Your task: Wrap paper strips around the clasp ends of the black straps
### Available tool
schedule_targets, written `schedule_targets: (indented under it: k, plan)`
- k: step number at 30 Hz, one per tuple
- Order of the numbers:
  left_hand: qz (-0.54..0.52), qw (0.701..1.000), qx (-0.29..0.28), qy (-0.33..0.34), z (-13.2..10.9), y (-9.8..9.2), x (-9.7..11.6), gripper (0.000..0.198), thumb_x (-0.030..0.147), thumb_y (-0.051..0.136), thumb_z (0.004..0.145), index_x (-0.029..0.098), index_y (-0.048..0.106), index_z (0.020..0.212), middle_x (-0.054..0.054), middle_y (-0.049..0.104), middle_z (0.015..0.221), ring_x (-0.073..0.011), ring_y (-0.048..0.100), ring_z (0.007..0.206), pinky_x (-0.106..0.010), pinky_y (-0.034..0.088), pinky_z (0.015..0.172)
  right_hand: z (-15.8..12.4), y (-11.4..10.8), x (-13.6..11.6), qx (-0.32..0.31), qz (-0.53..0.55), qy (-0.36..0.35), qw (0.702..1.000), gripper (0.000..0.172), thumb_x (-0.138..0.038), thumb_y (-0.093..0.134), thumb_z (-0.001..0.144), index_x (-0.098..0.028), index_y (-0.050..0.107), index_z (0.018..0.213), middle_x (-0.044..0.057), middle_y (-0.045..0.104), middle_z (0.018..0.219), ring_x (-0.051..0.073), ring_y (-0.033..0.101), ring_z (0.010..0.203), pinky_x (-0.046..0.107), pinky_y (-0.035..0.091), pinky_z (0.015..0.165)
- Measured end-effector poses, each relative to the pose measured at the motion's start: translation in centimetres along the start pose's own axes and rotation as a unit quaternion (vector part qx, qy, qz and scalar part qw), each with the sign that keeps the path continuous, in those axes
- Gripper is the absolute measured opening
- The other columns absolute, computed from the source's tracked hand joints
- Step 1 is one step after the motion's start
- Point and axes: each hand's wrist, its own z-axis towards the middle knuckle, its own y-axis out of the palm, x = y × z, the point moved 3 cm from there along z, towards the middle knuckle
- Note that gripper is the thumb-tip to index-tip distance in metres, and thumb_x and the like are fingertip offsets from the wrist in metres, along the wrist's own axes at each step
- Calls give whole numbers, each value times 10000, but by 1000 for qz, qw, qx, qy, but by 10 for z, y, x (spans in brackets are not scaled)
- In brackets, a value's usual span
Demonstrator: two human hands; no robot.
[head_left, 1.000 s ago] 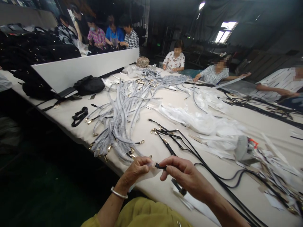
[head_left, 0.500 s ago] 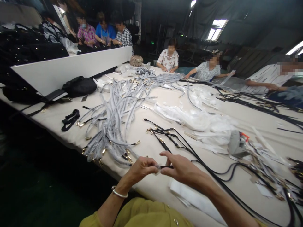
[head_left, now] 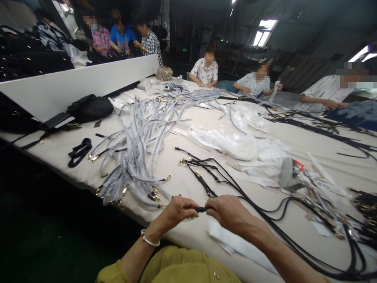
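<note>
A short stretch of black strap (head_left: 202, 210) shows between my two hands, above the table's front edge. My left hand (head_left: 182, 208) is closed on its left end, thumb and fingers pinched together. From the other side my right hand (head_left: 226, 210) pinches the same strap. Just beyond my hands lie several thin black straps (head_left: 219, 173) with gold clasps. To their left is a heap of straps in clear plastic sleeves (head_left: 138, 149), gold clasps sticking out along its near end. White strips (head_left: 235, 243) lie under my right forearm.
Crumpled white wrapping (head_left: 235, 143) covers the middle of the table (head_left: 173, 173). A grey tape dispenser (head_left: 288, 173) stands among scraps at right. A white board (head_left: 88, 84) and black bag (head_left: 90, 108) are at left. Several co-workers (head_left: 206, 70) work at the far side.
My right hand's fingers, raised and apart before, have closed on the strap. A small clear piece seen between my fingers earlier no longer shows. The view has shifted slightly.
</note>
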Motion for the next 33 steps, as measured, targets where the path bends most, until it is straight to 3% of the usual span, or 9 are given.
schedule_targets:
  k: [4, 8, 10, 13, 16, 19, 23, 28, 33]
  plan:
    - [-113, 991, -3, -66, 3, 9, -6, 191, 222, 686, 704, 162, 729, 880, -8, 693, 652, -133, 602, 540, -240, 480, 547, 5, 7, -4, 4, -25, 11, 1000, 175, -246, 541, 893, -204, 710, 878, 105, 758, 812, 251, 684, 739, 294, 300, 567]
    - [-108, 990, 69, -63, -1, 7, -11, 267, 220, 761, 649, 183, 590, 850, 41, 633, 652, -101, 540, 499, -216, 427, 488, 4, 17, 14, -29, 214, 27, 976, 189, -244, 531, 870, -222, 715, 909, 39, 744, 724, 147, 603, 617, 241, 369, 558]
    - [-31, 996, 87, -1, -3, 6, -5, 265, 245, 791, 672, 186, 563, 794, 56, 584, 642, -87, 506, 554, -208, 413, 538, 4, 34, 21, -136, 396, 30, 908, 262, -318, 507, 897, -217, 673, 1074, 16, 736, 698, 88, 490, 460, 197, 344, 459]
    - [34, 992, 62, 103, -4, 8, 6, 240, 326, 748, 777, 191, 585, 890, 23, 604, 765, -98, 508, 648, -226, 435, 634, 7, 64, 21, -265, 606, -7, 750, 466, -489, 521, 902, -157, 568, 1226, 46, 746, 753, 56, 389, 329, 186, 242, 330]
    - [56, 980, 77, 173, -1, 3, 12, 451, 463, 726, 786, 202, 572, 1120, -89, 611, 1116, -168, 561, 885, -303, 467, 814, 13, 85, 20, -225, 729, -35, 645, 455, -523, 574, 878, -105, 611, 1053, 53, 725, 679, 30, 298, 269, 191, 193, 296]
    - [8, 991, 62, 119, 2, -8, 5, 609, 649, 630, 778, 189, 559, 1171, -109, 589, 1190, -232, 530, 1042, -353, 426, 921, 14, 87, 21, -163, 773, -29, 613, 366, -475, 625, 867, -123, 593, 961, 40, 716, 656, 10, 285, 278, 172, 159, 307]
    - [-74, 996, -54, -21, 0, -14, -14, 517, 655, 472, 869, 151, 585, 833, 5, 565, 713, -133, 483, 664, -257, 398, 638, 11, 69, 21, -126, 718, 4, 685, 355, -449, 638, 850, -134, 602, 1012, 38, 730, 725, 17, 342, 296, 171, 143, 297]
    - [-87, 994, -27, -68, -4, -21, -22, 437, 563, 683, 742, 143, 564, 768, 69, 435, 606, -76, 342, 562, -213, 249, 527, 5, 49, 33, -84, 497, 67, 861, 220, -320, 577, 849, -170, 670, 981, -9, 702, 661, 66, 492, 403, 176, 348, 399]
    - [-79, 988, -45, -125, -8, -24, -22, 335, 455, 670, 756, 144, 574, 678, 57, 510, 556, -62, 356, 474, -205, 233, 456, -5, 34, 41, -42, 294, 16, 955, 229, -304, 534, 893, -194, 705, 788, 0, 701, 670, 108, 568, 564, 218, 375, 542]
